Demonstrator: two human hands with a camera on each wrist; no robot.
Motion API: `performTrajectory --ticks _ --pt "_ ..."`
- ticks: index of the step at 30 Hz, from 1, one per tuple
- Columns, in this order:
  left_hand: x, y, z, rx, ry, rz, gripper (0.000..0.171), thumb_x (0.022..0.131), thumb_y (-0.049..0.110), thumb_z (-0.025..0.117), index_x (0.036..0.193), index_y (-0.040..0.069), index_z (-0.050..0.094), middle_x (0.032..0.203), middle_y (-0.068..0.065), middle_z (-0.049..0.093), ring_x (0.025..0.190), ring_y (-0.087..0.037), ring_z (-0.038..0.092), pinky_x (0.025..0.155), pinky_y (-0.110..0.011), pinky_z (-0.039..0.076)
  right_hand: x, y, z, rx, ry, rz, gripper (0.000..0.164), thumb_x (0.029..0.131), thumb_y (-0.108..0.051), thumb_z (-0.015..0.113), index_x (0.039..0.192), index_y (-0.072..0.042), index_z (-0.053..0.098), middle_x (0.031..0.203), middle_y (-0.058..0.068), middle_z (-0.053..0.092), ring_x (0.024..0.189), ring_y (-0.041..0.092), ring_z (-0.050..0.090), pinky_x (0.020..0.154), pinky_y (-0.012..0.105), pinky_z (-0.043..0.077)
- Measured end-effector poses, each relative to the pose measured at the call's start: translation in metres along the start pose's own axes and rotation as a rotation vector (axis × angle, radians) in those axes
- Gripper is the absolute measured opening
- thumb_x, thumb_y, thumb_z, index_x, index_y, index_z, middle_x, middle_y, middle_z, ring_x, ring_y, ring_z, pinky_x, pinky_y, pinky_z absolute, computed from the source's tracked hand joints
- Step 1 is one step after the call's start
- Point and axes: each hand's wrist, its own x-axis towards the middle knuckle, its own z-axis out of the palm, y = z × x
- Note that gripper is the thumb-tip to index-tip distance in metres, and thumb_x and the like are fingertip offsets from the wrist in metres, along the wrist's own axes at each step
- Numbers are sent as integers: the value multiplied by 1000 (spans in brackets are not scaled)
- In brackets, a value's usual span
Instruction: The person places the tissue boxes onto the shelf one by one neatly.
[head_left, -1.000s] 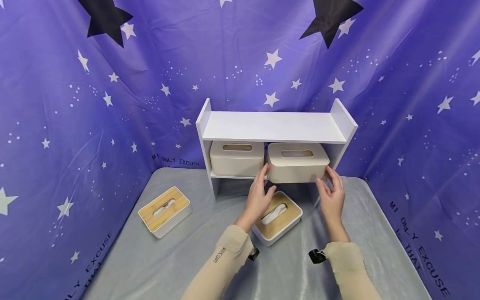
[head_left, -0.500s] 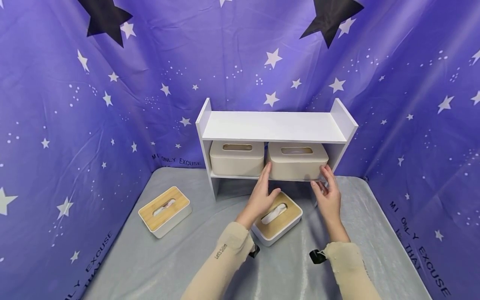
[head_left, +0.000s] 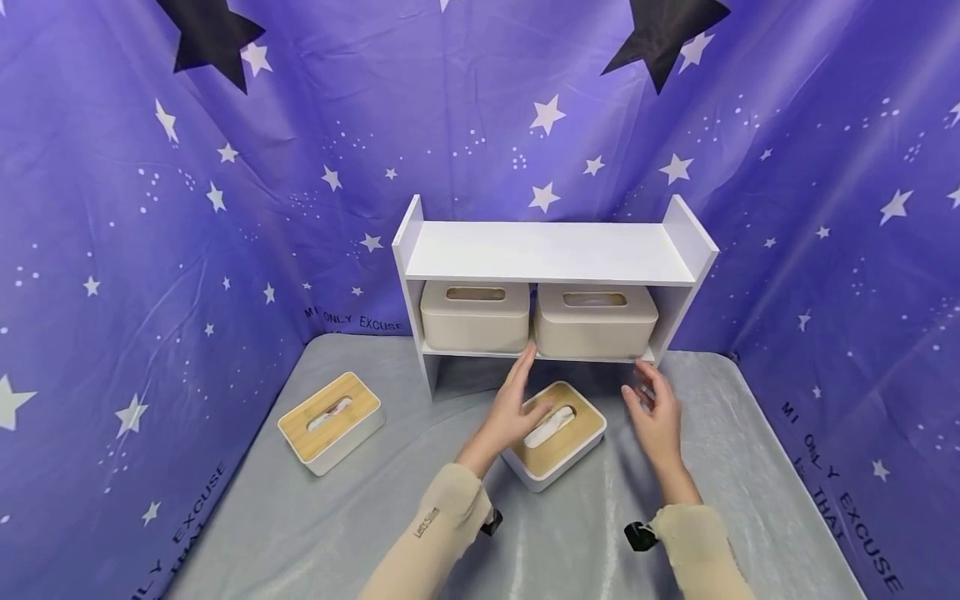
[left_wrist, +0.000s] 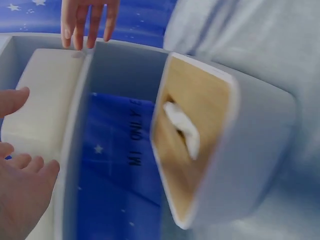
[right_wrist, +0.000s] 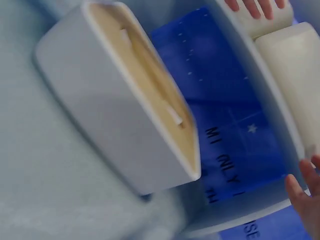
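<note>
Two cream tissue boxes stand side by side in the white shelf's [head_left: 551, 250] middle level: a left one [head_left: 474, 327] and a right one [head_left: 596, 331]. Just in front of the gap between them, my left hand [head_left: 512, 408] has its fingers extended; whether a fingertip touches a box I cannot tell. My right hand [head_left: 657, 414] is by the shelf's right front edge, fingers loosely bent and holding nothing. Between and below the hands, a white tissue box with a wooden lid [head_left: 553, 437] lies on the grey cloth, a tissue showing in its slot.
A second wooden-lidded tissue box [head_left: 332, 423] lies on the grey tabletop cloth [head_left: 360, 533] to the left. Purple star-printed curtains [head_left: 480, 108] enclose the back and sides. The shelf's side panels rise above its top board.
The right cream tissue box has slid back fully onto the shelf board. Both hands have come away from its front and drawn back slightly toward me.
</note>
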Motion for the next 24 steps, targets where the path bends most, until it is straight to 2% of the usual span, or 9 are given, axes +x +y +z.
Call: performTrajectory --ticks 3,4,7,9,11,15,17,21,24 --pt "-14 -10 0 4 27 10 86 88 14 73 157 1 23 164 -18 23 151 -35 28 121 -53 33 -8 25 0 13 -40 63 43 88 13 63 130 16 55 115 -13 60 103 -15 57 88 1 48" --pt "-18 -14 0 2 32 2 86 88 15 74 156 1 24 164 -18 24 150 -36 28 120 -54 33 -11 33 0 17 -59 91 43 88 12 63 130 15 55 115 -16 60 103 -15 58 88 1 48" --pt "-33 -24 3 18 42 -51 92 84 21 79 156 0 26 163 -19 25 150 -37 28 120 -57 31 -18 56 0 13 -146 158 44 92 6 63 134 12 53 124 1 66 106 -15 56 89 -1 45" --pt "-42 -30 6 38 41 -94 99 80 25 83 156 -1 25 164 -21 23 150 -40 26 120 -59 30 -22 64 0 -12 -199 202 44 93 3 63 136 10 53 131 18 63 108 -11 57 88 -1 45" --pt "-52 -35 11 64 39 -138 107 76 29 86 156 -3 22 164 -23 19 150 -44 23 119 -62 30 -26 69 1 -48 -250 245 46 94 -1 63 138 9 51 137 30 56 112 0 61 88 -1 44" --pt "-70 -43 21 95 39 -197 119 71 32 89 157 -5 15 164 -28 11 150 -49 17 118 -64 30 -32 74 4 -108 -321 327 50 96 -8 64 140 8 48 141 31 52 122 35 62 88 -1 43" --pt "-78 -46 26 95 55 -219 121 70 31 90 157 -4 14 163 -29 11 150 -49 17 118 -64 30 -34 75 5 -115 -351 344 51 96 -9 63 141 10 46 143 32 50 125 46 57 88 0 44" --pt "-91 -50 38 82 97 -259 126 66 30 93 157 -5 13 163 -29 12 149 -49 18 118 -64 29 -36 76 8 -120 -381 362 53 95 -6 62 141 12 44 143 34 48 127 50 53 93 8 48" --pt "-99 -51 46 52 117 -318 130 64 27 94 157 -5 8 163 -29 11 150 -50 17 119 -64 27 -38 77 11 -140 -404 373 55 95 -6 62 142 13 42 143 34 48 129 49 53 104 29 52"
